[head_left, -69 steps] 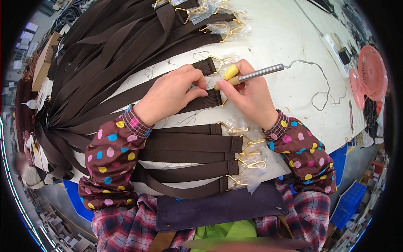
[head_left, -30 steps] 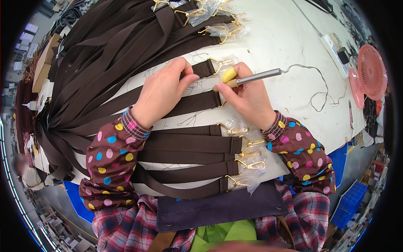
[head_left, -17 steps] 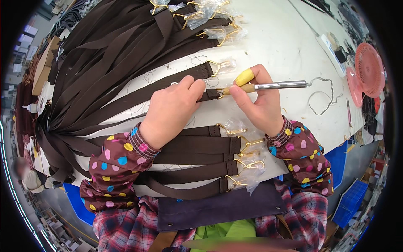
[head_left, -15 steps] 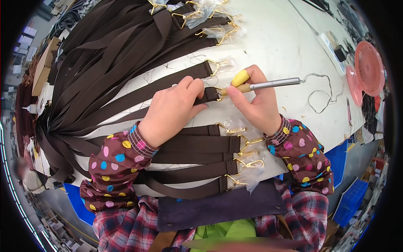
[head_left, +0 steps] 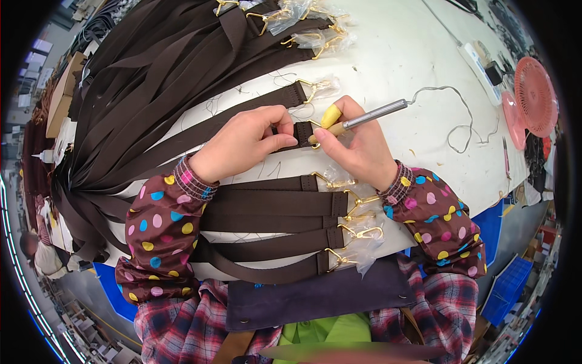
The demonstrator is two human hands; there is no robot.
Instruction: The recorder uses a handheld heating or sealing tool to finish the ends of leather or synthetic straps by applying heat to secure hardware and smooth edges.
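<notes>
The white bench [head_left: 412, 54] curved away under the wide lens. Its left half was buried under a fan of brown webbing straps [head_left: 151, 79] that spilled over the left edge, and only the right half showed bare surface, up to a white power strip [head_left: 479, 60] and a pink fan [head_left: 536, 94] near the far right rim. A thin grey cord [head_left: 454, 118] looped across that open patch. Close to the person, a stack of finished straps [head_left: 267, 212] with gold clasps [head_left: 357, 218] in clear wrap lay along the near edge, so the free room for the hands was the narrow band between that stack and the strap pile.

In that band lay one brown strap [head_left: 242, 124], running up from the left to its stitched end [head_left: 301, 133] between the two hands. The left hand [head_left: 239, 145] had its grip pressed together, thumb and fingertips pinching that end flat against the bench. The right hand [head_left: 357, 148] had its grip closed around a pen-like hot tool [head_left: 364, 116] with a yellow collar and metal barrel, held like a pencil, its tip touching the strap end just beside the left fingertips. Both forearms wore brown polka-dot sleeve covers [head_left: 160, 236].
</notes>
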